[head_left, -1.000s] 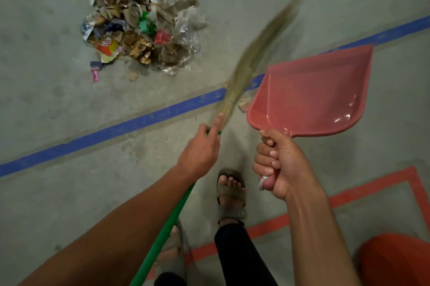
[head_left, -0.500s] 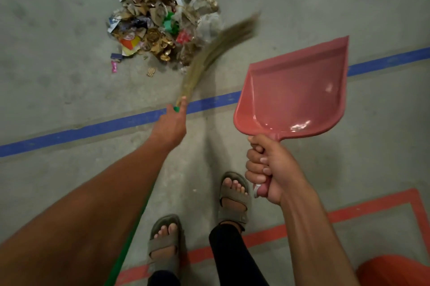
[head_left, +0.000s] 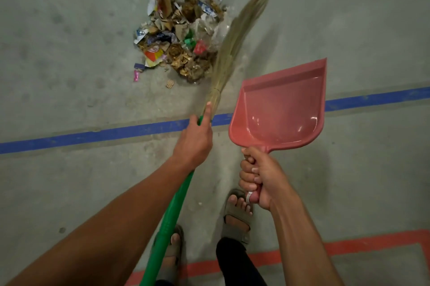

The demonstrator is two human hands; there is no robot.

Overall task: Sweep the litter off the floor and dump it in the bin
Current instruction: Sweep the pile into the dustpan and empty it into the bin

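The left hand point(head_left: 194, 139) is wrapped around the green handle of the broom point(head_left: 230, 52), forefinger laid straight along it, and the straw bristles are blurred against the right edge of the litter pile point(head_left: 183, 27). The right hand point(head_left: 260, 179) is clenched on the grip of the pink dustpan point(head_left: 279, 108), which is held above the blue floor line point(head_left: 93, 135). The heap of cardboard scraps, wrappers and plastic is seen beyond that line on the concrete. A red line point(head_left: 349, 246) is crossed by sandalled feet point(head_left: 237, 213).
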